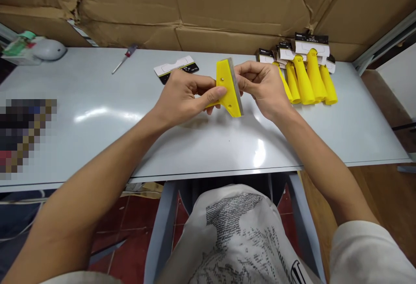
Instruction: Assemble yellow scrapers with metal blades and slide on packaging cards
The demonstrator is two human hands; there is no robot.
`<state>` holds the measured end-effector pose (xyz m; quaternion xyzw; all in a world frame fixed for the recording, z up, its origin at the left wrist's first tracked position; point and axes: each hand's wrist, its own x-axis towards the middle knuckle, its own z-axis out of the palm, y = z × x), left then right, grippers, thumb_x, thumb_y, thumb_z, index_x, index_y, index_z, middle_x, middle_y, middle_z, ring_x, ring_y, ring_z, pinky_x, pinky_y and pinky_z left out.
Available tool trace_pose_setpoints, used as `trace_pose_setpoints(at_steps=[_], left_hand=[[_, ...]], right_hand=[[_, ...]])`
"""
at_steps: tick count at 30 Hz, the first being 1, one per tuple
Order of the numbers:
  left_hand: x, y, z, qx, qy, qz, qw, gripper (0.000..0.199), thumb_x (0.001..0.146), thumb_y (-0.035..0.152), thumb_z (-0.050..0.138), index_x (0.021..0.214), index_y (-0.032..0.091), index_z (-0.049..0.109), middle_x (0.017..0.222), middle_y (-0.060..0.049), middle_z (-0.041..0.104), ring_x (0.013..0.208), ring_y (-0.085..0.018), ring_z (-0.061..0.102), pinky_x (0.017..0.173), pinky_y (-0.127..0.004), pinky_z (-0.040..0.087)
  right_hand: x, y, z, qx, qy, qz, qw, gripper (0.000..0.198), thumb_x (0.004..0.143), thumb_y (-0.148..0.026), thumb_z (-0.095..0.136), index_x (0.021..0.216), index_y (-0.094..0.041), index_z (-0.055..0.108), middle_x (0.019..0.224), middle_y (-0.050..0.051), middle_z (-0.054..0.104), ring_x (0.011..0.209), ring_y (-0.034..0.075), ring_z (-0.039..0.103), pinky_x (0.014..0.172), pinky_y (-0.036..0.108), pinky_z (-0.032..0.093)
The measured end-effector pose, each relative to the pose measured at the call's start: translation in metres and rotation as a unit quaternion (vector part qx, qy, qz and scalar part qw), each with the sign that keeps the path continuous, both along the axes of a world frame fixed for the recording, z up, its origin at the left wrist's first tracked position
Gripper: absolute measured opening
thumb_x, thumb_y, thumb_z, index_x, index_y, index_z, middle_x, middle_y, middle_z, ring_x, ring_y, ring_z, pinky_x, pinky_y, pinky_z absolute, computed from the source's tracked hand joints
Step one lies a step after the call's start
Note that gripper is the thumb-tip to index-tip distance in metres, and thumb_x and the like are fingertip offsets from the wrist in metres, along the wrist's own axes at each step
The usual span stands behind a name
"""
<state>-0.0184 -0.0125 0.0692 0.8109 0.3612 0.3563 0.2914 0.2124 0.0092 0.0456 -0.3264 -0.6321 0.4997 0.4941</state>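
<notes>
My left hand is closed around the narrow end of a yellow scraper head, its thumb flat on the plastic. Two small holes show in the yellow face, and a grey metal blade runs along its right edge. My right hand pinches at the upper part of that blade; its fingertips are partly hidden there. Behind my left hand lies a black-and-white card on the table. Just beyond my right hand, several yellow handles lie together with black-and-white cards at their far ends.
A white table extends in front of me, against a cardboard wall. At the back left lie a screwdriver and a grey rounded object beside a green-and-white container. A pixelated dark patch covers something at the left.
</notes>
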Motion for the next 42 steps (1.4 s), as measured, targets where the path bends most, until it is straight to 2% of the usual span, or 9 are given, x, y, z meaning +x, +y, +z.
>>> trace_pose_setpoints(at_steps=[8, 16, 22, 26, 31, 34, 36, 39, 42], left_hand=[[0.001, -0.002, 0.001, 0.012, 0.021, -0.011, 1.0, 0.06, 0.109, 0.075, 0.063, 0.075, 0.027, 0.077, 0.064, 0.0, 0.072, 0.054, -0.015, 0.06, 0.057, -0.033, 0.052], [0.002, -0.004, 0.004, 0.004, 0.026, -0.001, 1.0, 0.053, 0.109, 0.07, 0.063, 0.077, 0.03, 0.077, 0.064, 0.001, 0.071, 0.057, -0.017, 0.063, 0.059, -0.036, 0.053], [0.002, -0.002, 0.002, 0.02, 0.013, -0.014, 1.0, 0.05, 0.109, 0.064, 0.065, 0.076, 0.03, 0.078, 0.064, 0.0, 0.071, 0.054, -0.017, 0.059, 0.058, -0.038, 0.047], [0.001, -0.001, 0.003, 0.009, 0.02, -0.014, 1.0, 0.052, 0.107, 0.071, 0.065, 0.076, 0.03, 0.079, 0.064, 0.001, 0.072, 0.054, -0.016, 0.06, 0.057, -0.039, 0.049], [-0.001, -0.002, 0.011, -0.005, 0.066, -0.008, 0.998, 0.043, 0.106, 0.065, 0.061, 0.084, 0.033, 0.08, 0.073, 0.002, 0.078, 0.06, -0.016, 0.064, 0.06, -0.04, 0.052], [-0.002, -0.003, 0.013, 0.004, 0.097, -0.013, 0.995, 0.041, 0.105, 0.063, 0.06, 0.082, 0.035, 0.079, 0.07, 0.002, 0.077, 0.061, -0.017, 0.065, 0.061, -0.043, 0.051], [-0.003, -0.003, 0.014, 0.007, 0.105, -0.019, 0.994, 0.041, 0.104, 0.064, 0.06, 0.081, 0.035, 0.078, 0.069, 0.002, 0.076, 0.06, -0.018, 0.064, 0.061, -0.043, 0.049], [-0.003, -0.003, 0.013, 0.0, 0.084, -0.027, 0.996, 0.038, 0.105, 0.06, 0.062, 0.082, 0.035, 0.077, 0.068, 0.002, 0.075, 0.059, -0.017, 0.062, 0.059, -0.042, 0.05], [-0.004, -0.003, 0.013, -0.014, 0.064, -0.026, 0.998, 0.038, 0.105, 0.061, 0.064, 0.084, 0.033, 0.078, 0.07, 0.002, 0.076, 0.061, -0.016, 0.064, 0.059, -0.04, 0.053]], right_hand=[[-0.007, -0.006, -0.001, -0.054, 0.018, 0.012, 0.998, 0.065, 0.071, -0.082, 0.096, 0.085, -0.023, 0.072, 0.095, 0.004, 0.079, 0.088, 0.019, 0.074, 0.071, 0.031, 0.06], [-0.006, -0.012, 0.006, -0.061, 0.043, 0.037, 0.997, 0.056, 0.076, -0.065, 0.099, 0.078, -0.02, 0.067, 0.089, 0.002, 0.077, 0.071, 0.011, 0.057, 0.066, 0.029, 0.045], [-0.005, -0.012, 0.007, -0.071, 0.028, 0.044, 0.996, 0.057, 0.073, -0.068, 0.101, 0.087, -0.02, 0.074, 0.094, 0.003, 0.078, 0.079, 0.014, 0.064, 0.067, 0.031, 0.049], [-0.005, -0.009, 0.005, -0.082, 0.013, 0.032, 0.996, 0.059, 0.072, -0.072, 0.1, 0.087, -0.023, 0.071, 0.094, 0.003, 0.076, 0.083, 0.018, 0.066, 0.065, 0.034, 0.05], [-0.007, -0.004, 0.0, -0.135, 0.039, 0.042, 0.989, 0.065, 0.06, -0.069, 0.106, 0.073, -0.025, 0.06, 0.085, 0.002, 0.07, 0.079, 0.016, 0.058, 0.065, 0.034, 0.051], [-0.008, -0.006, 0.002, -0.165, 0.054, 0.067, 0.982, 0.063, 0.054, -0.061, 0.11, 0.071, -0.024, 0.062, 0.08, 0.0, 0.061, 0.076, 0.013, 0.052, 0.065, 0.032, 0.048], [-0.008, -0.01, 0.004, -0.167, 0.045, 0.075, 0.982, 0.059, 0.059, -0.059, 0.108, 0.077, -0.023, 0.066, 0.082, 0.0, 0.06, 0.077, 0.013, 0.052, 0.065, 0.032, 0.049], [-0.007, -0.011, 0.006, -0.141, 0.031, 0.082, 0.986, 0.06, 0.067, -0.065, 0.104, 0.079, -0.023, 0.062, 0.085, 0.001, 0.064, 0.077, 0.014, 0.056, 0.065, 0.033, 0.051], [-0.005, -0.009, 0.005, -0.121, 0.03, 0.086, 0.988, 0.064, 0.067, -0.071, 0.102, 0.077, -0.024, 0.059, 0.084, 0.001, 0.066, 0.075, 0.014, 0.057, 0.066, 0.034, 0.052]])
